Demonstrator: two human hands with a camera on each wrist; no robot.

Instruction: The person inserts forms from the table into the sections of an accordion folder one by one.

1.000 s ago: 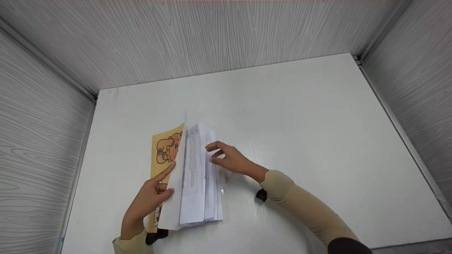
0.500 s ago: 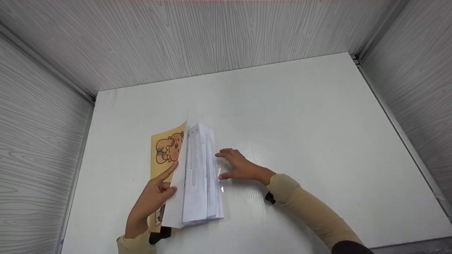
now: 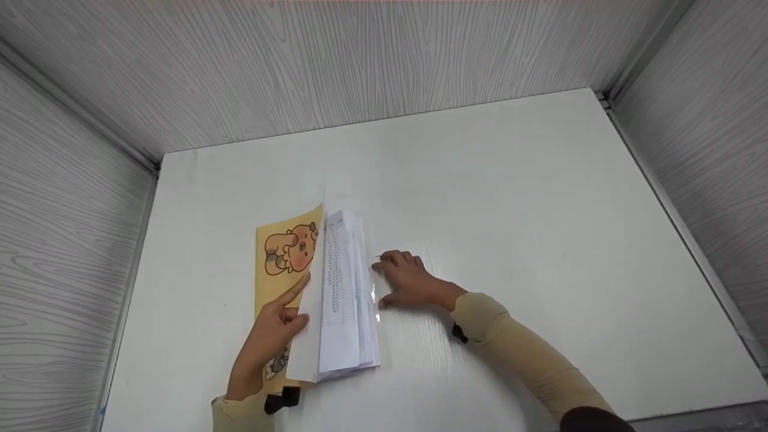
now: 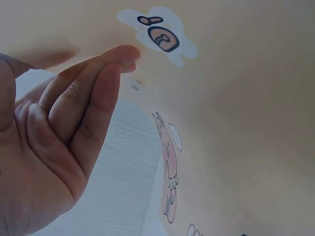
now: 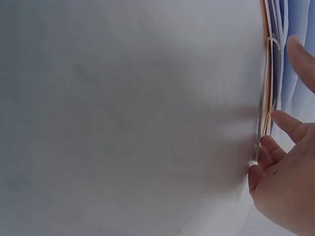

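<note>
A booklet with a yellow cartoon-bear cover [image 3: 270,288] lies at the table's left middle. Its cover stands partly raised and bowed, with a white underside strip showing beside printed pages [image 3: 339,288]. My left hand [image 3: 273,336] touches the raised cover, index finger extended along it and thumb near its edge. In the left wrist view, the fingers [image 4: 106,93] lie against the yellow face. My right hand [image 3: 411,282] is spread at the booklet's right edge. Its fingertips [image 5: 278,115] meet the stacked edges in the right wrist view, where a thin loop crosses them.
The booklet lies on a white table [image 3: 510,210]. A grey wood-grain panel [image 3: 384,60] rises along the back, and similar panels stand at the left and right. A clear plastic margin [image 3: 383,348] extends past the pages' right side.
The cover's raised edge has moved right with my left hand, showing more of the bear. My right hand has drawn back from above the pages to the right edge.
</note>
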